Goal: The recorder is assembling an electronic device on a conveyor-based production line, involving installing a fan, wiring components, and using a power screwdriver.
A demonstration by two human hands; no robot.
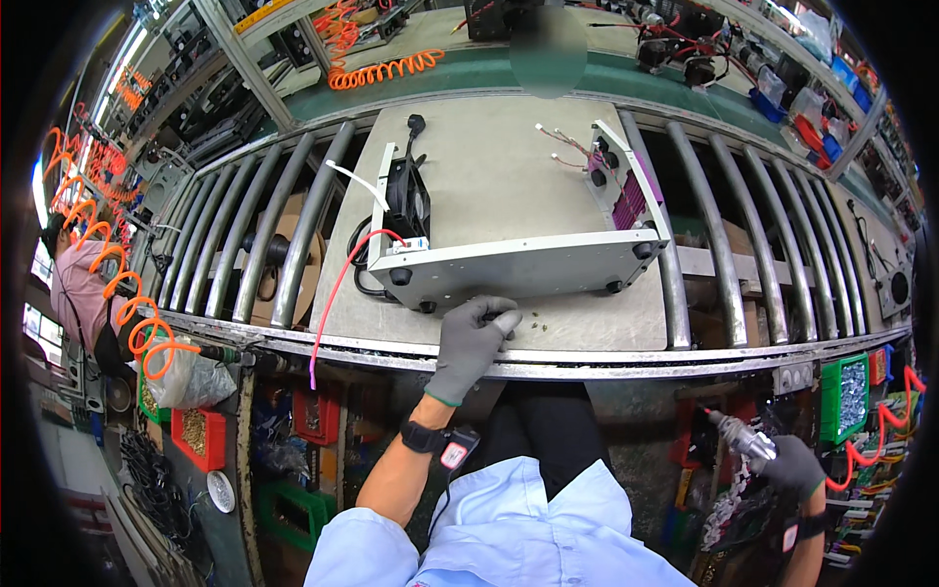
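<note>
A grey metal chassis stands on a pale board, its underside with black rubber feet turned toward me. At its left end are a black fan, a power cord and a red wire; at its right end sit a purple part and loose connector leads. My left hand, in a grey glove, is just below the chassis with fingers pinched together; what they hold, if anything, is hidden. A few small screws lie beside it. Off to the right, my gloved right hand grips a silver air screwdriver.
Metal rollers flank the board on both sides. Screw bins in red and green stand at the lower left and right. Coiled orange hoses hang at left, near a person in pink.
</note>
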